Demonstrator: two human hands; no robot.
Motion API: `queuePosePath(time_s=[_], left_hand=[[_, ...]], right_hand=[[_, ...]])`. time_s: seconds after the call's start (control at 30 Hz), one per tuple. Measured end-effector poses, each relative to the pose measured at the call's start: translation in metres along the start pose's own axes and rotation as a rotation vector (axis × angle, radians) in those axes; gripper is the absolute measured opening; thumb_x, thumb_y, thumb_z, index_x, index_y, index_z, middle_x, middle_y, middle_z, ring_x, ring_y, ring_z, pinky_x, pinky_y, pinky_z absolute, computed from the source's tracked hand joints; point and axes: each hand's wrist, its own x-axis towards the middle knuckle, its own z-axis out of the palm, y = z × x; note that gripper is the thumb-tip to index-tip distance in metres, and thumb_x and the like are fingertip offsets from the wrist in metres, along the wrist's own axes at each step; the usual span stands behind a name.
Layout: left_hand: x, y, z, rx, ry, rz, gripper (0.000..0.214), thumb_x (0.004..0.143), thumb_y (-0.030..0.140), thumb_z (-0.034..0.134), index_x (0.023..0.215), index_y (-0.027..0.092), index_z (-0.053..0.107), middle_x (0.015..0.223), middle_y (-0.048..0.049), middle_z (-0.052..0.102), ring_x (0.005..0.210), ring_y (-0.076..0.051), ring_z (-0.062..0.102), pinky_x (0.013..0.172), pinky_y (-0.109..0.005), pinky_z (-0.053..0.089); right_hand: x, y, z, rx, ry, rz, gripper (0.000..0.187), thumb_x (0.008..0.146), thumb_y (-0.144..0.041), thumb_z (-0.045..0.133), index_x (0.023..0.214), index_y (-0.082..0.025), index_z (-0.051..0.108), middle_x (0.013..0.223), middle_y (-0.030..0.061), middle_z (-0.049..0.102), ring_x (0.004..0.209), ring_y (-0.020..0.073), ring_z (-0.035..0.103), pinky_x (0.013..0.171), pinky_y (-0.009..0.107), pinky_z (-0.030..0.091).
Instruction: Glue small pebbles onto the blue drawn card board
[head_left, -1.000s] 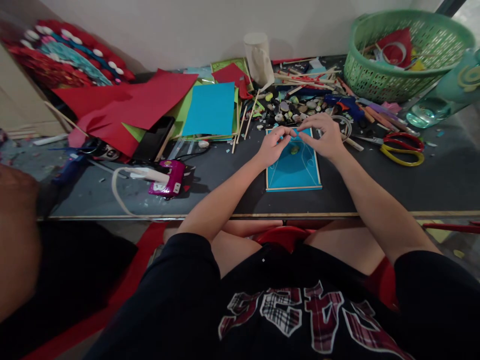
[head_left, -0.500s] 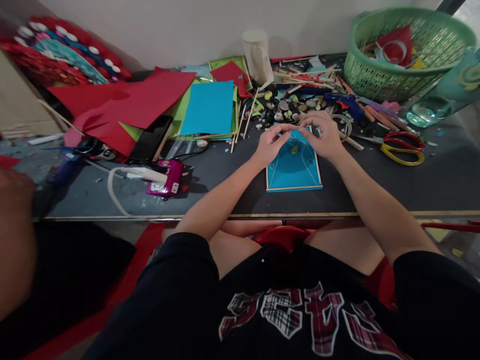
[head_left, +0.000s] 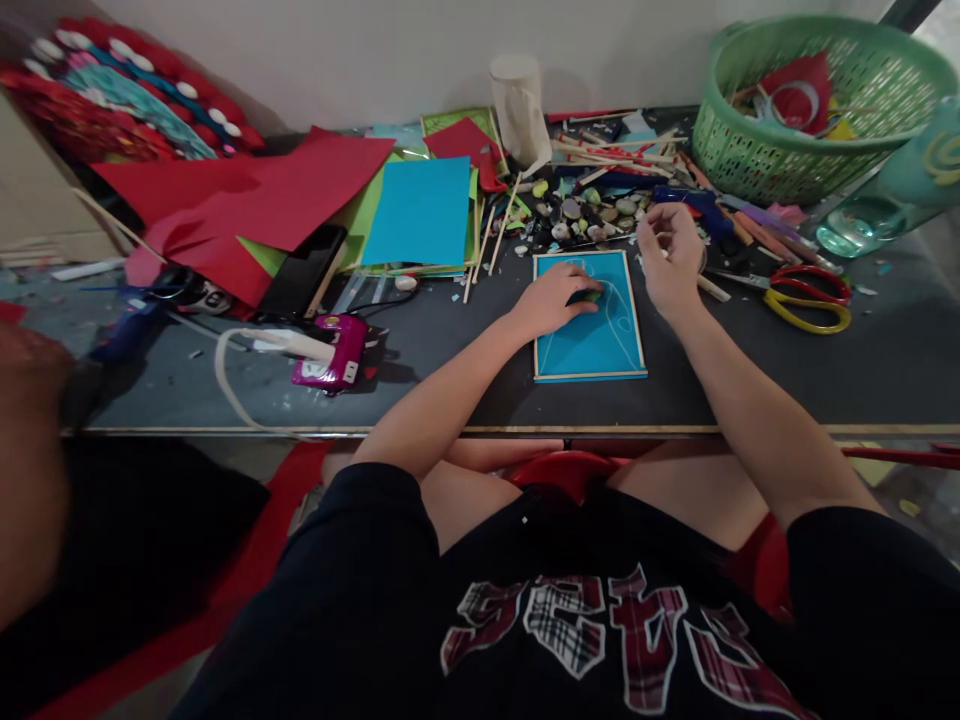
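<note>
A blue sheet (head_left: 592,340) edged with thin wooden strips lies on the table, with pale curved lines drawn on it. My left hand (head_left: 555,300) rests over its left side, with thumb and fingers closed round a small greenish pebble (head_left: 592,297) that is partly covered. To the right of the sheet, my right hand (head_left: 671,258) is raised with its fingers curled and the thumb near them. Whatever may be between those fingertips is too small to make out. Just beyond the sheet lies a pile of mixed pebbles (head_left: 574,210).
Scissors (head_left: 808,298), a blue glue gun (head_left: 694,200) and a green basket (head_left: 795,165) are on the right, beside a bottle (head_left: 862,215). Coloured paper (head_left: 420,210) and a purple power adapter (head_left: 337,352) sit leftward. Another person's arm (head_left: 30,470) shows at far left.
My hands have parted from the sheet's far edge. The left came down to the greenish pebble; the right moved off to the right, uncovering the sheet's top edge.
</note>
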Motion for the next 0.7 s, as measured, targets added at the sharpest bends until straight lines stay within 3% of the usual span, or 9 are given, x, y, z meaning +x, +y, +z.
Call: queuePosePath(time_s=[0.1,0.17,0.3,0.4,0.5,0.6,0.7], left_hand=[[0.001,-0.003,0.0,-0.242,0.135,-0.021,0.039,0.098,0.05,0.075,0.126,0.022,0.074,0.12,-0.0105,0.078,0.106,-0.024,0.074,0.091,-0.038,0.062],[0.002,-0.006,0.001,-0.419,0.236,-0.033,0.053,0.1,0.065,0.065,0.133,0.023,0.068,0.119,-0.0106,0.077,0.101,-0.021,0.074,0.083,-0.033,0.062],[0.004,-0.004,0.004,-0.713,0.275,-0.107,0.06,0.104,0.073,0.051,0.14,0.027,0.066,0.119,-0.0086,0.078,0.094,-0.016,0.074,0.079,-0.03,0.062],[0.005,0.004,0.003,-1.003,0.317,-0.213,0.059,0.097,0.073,0.064,0.124,0.022,0.077,0.101,-0.0053,0.078,0.079,-0.01,0.069,0.073,-0.025,0.058],[0.006,0.013,0.002,-1.21,0.33,-0.244,0.068,0.077,0.081,0.078,0.098,0.017,0.083,0.076,-0.0009,0.071,0.064,-0.006,0.06,0.062,-0.02,0.051],[0.007,0.017,0.001,-1.276,0.316,-0.191,0.074,0.058,0.087,0.085,0.081,0.016,0.081,0.066,0.0014,0.066,0.056,-0.005,0.053,0.054,-0.021,0.045],[0.007,0.018,0.0,-1.299,0.324,-0.168,0.071,0.053,0.083,0.091,0.076,0.017,0.081,0.064,0.0023,0.065,0.053,-0.004,0.05,0.052,-0.02,0.042]], right_hand=[[0.0,0.0,0.006,0.038,-0.01,0.011,0.067,0.092,-0.087,0.056,0.131,-0.033,0.067,0.123,0.0111,0.071,0.122,0.0351,0.067,0.098,0.059,0.06],[0.002,0.006,0.013,0.088,-0.017,0.045,0.067,0.092,-0.087,0.055,0.13,-0.033,0.067,0.118,0.0106,0.072,0.118,0.0339,0.069,0.097,0.058,0.06],[0.004,0.015,0.024,0.323,0.027,0.129,0.066,0.089,-0.091,0.054,0.11,-0.03,0.069,0.093,0.0066,0.07,0.087,0.0255,0.07,0.081,0.048,0.062],[0.002,0.006,0.025,0.556,0.023,0.148,0.059,0.087,-0.084,0.068,0.093,-0.026,0.068,0.079,0.0016,0.064,0.07,0.0167,0.063,0.069,0.036,0.058],[0.001,-0.009,0.022,0.708,-0.053,0.166,0.052,0.085,-0.074,0.079,0.085,-0.023,0.07,0.077,0.0004,0.066,0.067,0.0121,0.061,0.066,0.029,0.054],[0.001,-0.018,0.02,0.739,-0.1,0.174,0.052,0.082,-0.071,0.084,0.08,-0.021,0.073,0.077,0.0021,0.072,0.069,0.0128,0.066,0.068,0.028,0.056],[0.0,-0.02,0.02,0.688,-0.122,0.181,0.052,0.081,-0.072,0.084,0.079,-0.02,0.076,0.078,0.0041,0.077,0.073,0.0156,0.071,0.072,0.03,0.058]])
